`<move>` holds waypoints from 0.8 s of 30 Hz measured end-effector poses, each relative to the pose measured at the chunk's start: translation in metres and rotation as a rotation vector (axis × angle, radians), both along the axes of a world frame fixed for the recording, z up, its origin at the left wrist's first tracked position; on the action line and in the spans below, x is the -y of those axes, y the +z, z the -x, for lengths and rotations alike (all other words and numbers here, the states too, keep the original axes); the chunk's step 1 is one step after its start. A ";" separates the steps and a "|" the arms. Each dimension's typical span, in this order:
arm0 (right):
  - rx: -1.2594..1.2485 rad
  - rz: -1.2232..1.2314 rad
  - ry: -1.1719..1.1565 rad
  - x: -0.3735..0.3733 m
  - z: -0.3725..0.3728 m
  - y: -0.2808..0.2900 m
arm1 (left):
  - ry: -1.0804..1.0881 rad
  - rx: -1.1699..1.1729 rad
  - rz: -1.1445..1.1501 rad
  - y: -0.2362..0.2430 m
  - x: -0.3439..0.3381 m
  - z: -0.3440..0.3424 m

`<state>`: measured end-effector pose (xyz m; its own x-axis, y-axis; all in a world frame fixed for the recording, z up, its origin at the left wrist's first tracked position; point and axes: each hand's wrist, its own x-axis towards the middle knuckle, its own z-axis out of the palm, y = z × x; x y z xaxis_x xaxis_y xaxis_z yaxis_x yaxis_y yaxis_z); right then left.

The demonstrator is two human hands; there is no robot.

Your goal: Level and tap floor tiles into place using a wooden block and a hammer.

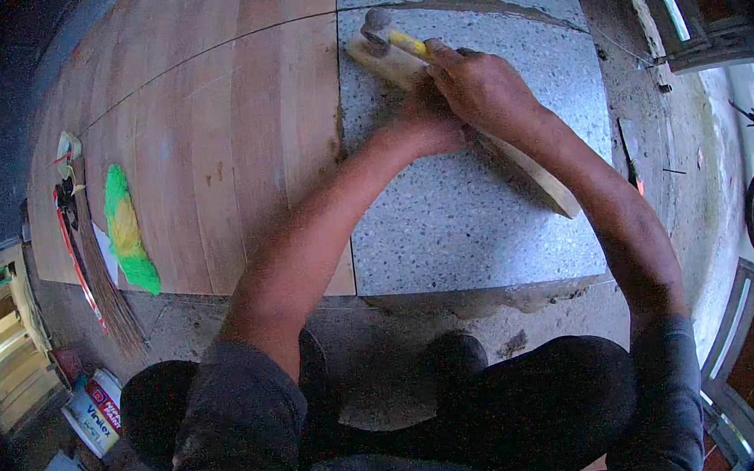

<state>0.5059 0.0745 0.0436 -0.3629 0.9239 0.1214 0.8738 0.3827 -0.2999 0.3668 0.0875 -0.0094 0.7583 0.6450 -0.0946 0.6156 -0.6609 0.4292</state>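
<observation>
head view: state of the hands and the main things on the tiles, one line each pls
right hand, closed around the hammer
hammer, held, head by the plank's far end; contact unclear
left hand, on the plank, fingers partly hidden
plank, lying slantwise on the speckled tile
speckled tile, flat, grey smear along its far joint
brown tiles, flat, some dirt spots
broom, lying down
green-yellow cloth, lying loose
</observation>
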 end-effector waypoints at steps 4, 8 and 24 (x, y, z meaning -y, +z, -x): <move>-0.110 -0.072 -0.044 0.008 0.000 -0.001 | 0.033 -0.039 0.031 0.010 0.002 -0.002; 0.061 0.030 -0.008 0.008 0.002 0.000 | 0.070 0.037 -0.025 0.002 0.002 -0.002; -0.059 -0.047 -0.030 0.017 0.002 0.002 | 0.009 0.130 -0.147 -0.003 0.001 0.003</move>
<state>0.5039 0.0573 0.0459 -0.3266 0.9269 0.1848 0.8664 0.3717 -0.3334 0.3640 0.0865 -0.0121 0.7525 0.6511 0.0995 0.5669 -0.7172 0.4053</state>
